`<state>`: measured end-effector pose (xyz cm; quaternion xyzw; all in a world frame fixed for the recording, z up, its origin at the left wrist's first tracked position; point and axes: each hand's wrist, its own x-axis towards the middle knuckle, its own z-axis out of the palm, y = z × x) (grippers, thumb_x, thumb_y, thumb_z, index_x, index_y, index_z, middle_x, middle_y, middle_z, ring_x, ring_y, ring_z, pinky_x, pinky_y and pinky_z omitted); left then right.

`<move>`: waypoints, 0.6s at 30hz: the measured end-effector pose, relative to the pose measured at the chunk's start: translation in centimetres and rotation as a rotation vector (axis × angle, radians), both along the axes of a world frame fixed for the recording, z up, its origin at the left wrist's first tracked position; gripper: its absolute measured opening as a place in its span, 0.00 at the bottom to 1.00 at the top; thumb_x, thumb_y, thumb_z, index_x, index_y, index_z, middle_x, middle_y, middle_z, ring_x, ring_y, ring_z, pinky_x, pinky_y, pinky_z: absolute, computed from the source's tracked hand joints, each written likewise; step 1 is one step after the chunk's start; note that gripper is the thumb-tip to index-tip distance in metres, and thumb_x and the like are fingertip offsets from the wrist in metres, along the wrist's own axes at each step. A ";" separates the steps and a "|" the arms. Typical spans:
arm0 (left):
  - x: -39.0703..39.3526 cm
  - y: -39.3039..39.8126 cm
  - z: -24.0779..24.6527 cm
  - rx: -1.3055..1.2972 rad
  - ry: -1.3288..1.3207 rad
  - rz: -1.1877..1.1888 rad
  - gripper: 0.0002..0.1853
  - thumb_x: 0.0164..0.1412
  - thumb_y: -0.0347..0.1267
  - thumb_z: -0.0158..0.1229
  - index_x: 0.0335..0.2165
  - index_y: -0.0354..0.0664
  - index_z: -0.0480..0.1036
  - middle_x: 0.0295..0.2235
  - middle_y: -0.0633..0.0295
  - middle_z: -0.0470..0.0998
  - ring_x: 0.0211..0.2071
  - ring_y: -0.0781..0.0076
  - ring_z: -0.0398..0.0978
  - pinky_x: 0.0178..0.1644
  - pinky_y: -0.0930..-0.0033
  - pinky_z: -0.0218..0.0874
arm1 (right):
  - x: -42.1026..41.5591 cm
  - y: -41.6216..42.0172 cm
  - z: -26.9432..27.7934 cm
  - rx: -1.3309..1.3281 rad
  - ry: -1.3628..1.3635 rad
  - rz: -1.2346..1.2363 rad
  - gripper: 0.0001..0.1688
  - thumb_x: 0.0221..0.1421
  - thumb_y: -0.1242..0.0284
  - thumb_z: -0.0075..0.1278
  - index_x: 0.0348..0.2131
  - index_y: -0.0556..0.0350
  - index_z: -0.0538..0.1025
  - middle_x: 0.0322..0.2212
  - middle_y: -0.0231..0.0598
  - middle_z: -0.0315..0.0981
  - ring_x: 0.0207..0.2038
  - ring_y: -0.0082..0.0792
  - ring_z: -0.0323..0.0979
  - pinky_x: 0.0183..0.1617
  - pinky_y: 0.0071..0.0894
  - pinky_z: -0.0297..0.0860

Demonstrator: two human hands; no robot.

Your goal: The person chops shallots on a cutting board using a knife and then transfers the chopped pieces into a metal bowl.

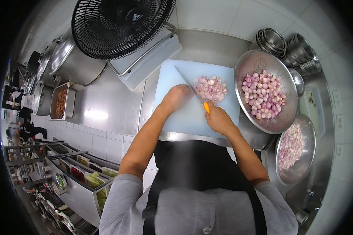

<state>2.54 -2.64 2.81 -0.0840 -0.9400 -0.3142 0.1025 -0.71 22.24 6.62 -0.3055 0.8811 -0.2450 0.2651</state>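
Note:
My right hand [220,119] grips the yellow handle of a kitchen knife [188,82], whose long blade points up and left across a pale blue-white cutting board [179,126]. Left of the blade, my left hand [178,97] is curled and slightly blurred, its fingertips close to the blade. What those fingers may hold is hidden. Just right of the blade lies a heap of sliced shallots [212,88]. A steel colander [270,124] beside the board holds many whole peeled shallots [263,94].
A steel bowl [310,155] of cut shallots stands beyond the colander. Nested steel containers [272,42] line the wall. A black fan [123,26] stands by a plastic bin [153,67]. Large pots [76,64] and a food pan [72,102] are left. Two people appear far left.

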 end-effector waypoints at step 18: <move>0.0 -0.5 -0.9 0.011 0.050 0.000 0.04 0.53 0.22 0.64 0.31 0.37 0.80 0.33 0.55 0.80 0.33 0.49 0.80 0.39 0.55 0.74 | 0.0 -1.9 -0.1 0.052 -0.038 0.001 0.22 0.68 0.70 0.48 0.54 0.67 0.64 0.36 0.70 0.79 0.42 0.70 0.78 0.49 0.65 0.70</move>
